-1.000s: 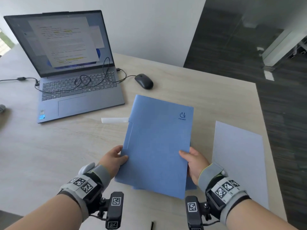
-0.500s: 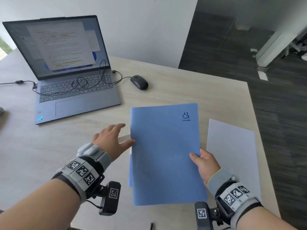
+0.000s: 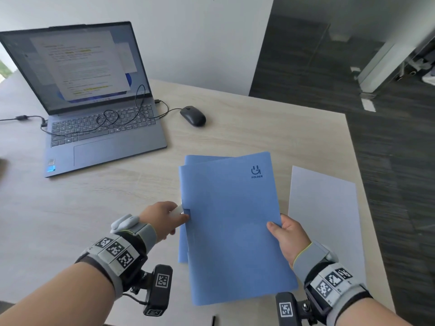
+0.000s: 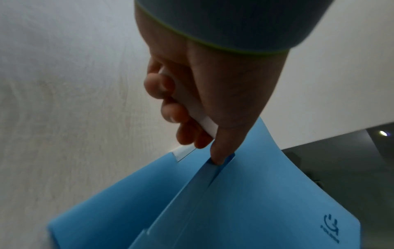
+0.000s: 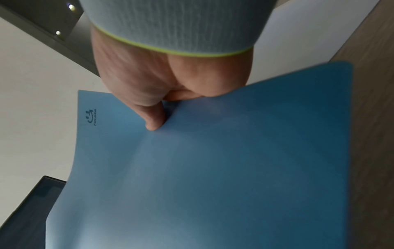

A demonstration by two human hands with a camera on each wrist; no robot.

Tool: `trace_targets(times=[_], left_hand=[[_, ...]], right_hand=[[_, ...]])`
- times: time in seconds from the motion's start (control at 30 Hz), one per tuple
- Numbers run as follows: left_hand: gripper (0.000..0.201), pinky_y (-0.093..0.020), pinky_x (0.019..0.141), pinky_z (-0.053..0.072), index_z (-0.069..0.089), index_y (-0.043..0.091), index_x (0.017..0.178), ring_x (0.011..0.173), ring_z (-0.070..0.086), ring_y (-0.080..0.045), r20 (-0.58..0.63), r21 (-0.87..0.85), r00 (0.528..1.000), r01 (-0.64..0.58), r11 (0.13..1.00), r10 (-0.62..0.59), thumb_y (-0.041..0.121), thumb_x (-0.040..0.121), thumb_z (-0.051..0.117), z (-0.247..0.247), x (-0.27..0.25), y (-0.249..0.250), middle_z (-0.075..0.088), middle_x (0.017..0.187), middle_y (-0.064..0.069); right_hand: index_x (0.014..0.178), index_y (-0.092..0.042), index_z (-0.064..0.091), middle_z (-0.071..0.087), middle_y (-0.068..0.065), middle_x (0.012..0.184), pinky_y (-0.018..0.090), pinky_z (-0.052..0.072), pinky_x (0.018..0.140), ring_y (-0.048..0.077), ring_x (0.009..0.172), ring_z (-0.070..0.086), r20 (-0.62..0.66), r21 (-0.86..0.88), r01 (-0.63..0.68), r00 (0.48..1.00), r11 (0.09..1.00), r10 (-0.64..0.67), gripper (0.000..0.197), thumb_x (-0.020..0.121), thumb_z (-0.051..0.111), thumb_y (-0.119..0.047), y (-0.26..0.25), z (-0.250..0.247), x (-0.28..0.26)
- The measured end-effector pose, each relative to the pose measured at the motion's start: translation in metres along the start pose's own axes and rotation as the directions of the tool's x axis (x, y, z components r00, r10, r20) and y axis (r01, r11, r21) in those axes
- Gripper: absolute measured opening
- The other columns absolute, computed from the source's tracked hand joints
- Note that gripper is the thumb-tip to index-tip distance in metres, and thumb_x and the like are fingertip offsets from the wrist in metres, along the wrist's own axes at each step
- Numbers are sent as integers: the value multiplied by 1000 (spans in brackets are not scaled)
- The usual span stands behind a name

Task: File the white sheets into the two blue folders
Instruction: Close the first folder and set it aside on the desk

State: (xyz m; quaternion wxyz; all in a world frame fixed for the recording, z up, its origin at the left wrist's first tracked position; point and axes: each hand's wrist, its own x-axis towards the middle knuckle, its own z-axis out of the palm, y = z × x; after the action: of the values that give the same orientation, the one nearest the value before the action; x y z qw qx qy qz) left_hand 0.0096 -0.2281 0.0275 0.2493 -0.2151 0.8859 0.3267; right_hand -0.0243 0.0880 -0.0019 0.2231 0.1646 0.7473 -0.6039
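Two blue folders lie overlapped in the middle of the table. The top folder (image 3: 230,220) (image 5: 213,168) bears a logo and is raised a little. My right hand (image 3: 284,234) (image 5: 149,84) pinches its right edge, thumb on top. The lower folder (image 3: 183,245) (image 4: 119,193) peeks out at the left and far side. My left hand (image 3: 164,217) (image 4: 213,101) grips a white plastic strip (image 3: 177,210) (image 4: 204,121), its thumb tip at the top folder's left edge. A white sheet (image 3: 324,220) lies on the table to the right of the folders.
An open laptop (image 3: 94,114) stands at the back left with a cable across its keyboard, a dark mouse (image 3: 193,116) beside it. A black pen tip (image 3: 213,320) shows at the near edge. The table edge (image 3: 367,196) runs just right of the sheet, above dark floor.
My left hand let go of the folders, reached left to the white strip on the table, took it and brought it to the folder's left edge. The folders shifted right.
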Motion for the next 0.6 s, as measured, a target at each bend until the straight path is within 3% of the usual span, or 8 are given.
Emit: trace_targets(times=[0.13, 0.23, 0.33, 0.47, 0.53, 0.6], left_hand=[[34, -30, 64, 50, 65, 25, 77, 67, 66, -18, -46, 201, 998, 44, 979, -35, 59, 74, 62, -13, 6, 5, 69, 66, 2], [36, -30, 62, 51, 64, 22, 78, 62, 69, -19, -17, 194, 998, 63, 979, -61, 57, 76, 58, -17, 6, 6, 72, 67, 1], [31, -28, 57, 52, 64, 19, 87, 59, 73, -15, 49, -109, 996, 76, 991, -72, 48, 85, 52, -9, 1, 7, 76, 77, 3], [25, -41, 64, 61, 63, 16, 100, 69, 71, -28, 93, -581, 987, 159, 798, -129, 34, 96, 47, 13, -2, 8, 69, 90, -6], [17, -43, 67, 60, 63, 21, 101, 74, 66, -26, 85, -683, 981, 185, 707, -176, 25, 94, 47, 21, 1, 10, 67, 92, -7], [17, -45, 71, 60, 63, 27, 98, 80, 63, -24, 90, -706, 976, 201, 679, -196, 25, 90, 49, 26, 5, 13, 67, 93, -5]], right_hand=[[97, -14, 71, 78, 9, 98, 51, 57, 87, 34, 95, 72, 31, -38, 22, 999, 999, -21, 24, 95, 52, 0, -9, 3, 2], [97, -14, 71, 78, 8, 97, 50, 58, 86, 33, 94, 73, 50, -31, 27, 998, 999, -25, 23, 95, 52, -1, -12, 6, 4], [98, -14, 70, 78, 7, 97, 50, 58, 86, 33, 95, 73, 44, -5, 25, 999, 1000, -25, 25, 95, 50, 0, -9, 8, 6], [105, -15, 69, 77, 6, 104, 51, 55, 90, 29, 99, 72, 71, 43, 1, 997, 999, -4, 29, 97, 47, 0, -4, 18, 8], [110, -13, 67, 76, 8, 108, 51, 54, 92, 30, 102, 71, 80, 76, -23, 997, 997, 17, 29, 98, 45, 0, -2, 21, 8], [115, -13, 66, 75, 8, 112, 51, 54, 93, 29, 105, 70, 77, 102, -32, 997, 994, 24, 31, 99, 43, 1, 0, 23, 8]])
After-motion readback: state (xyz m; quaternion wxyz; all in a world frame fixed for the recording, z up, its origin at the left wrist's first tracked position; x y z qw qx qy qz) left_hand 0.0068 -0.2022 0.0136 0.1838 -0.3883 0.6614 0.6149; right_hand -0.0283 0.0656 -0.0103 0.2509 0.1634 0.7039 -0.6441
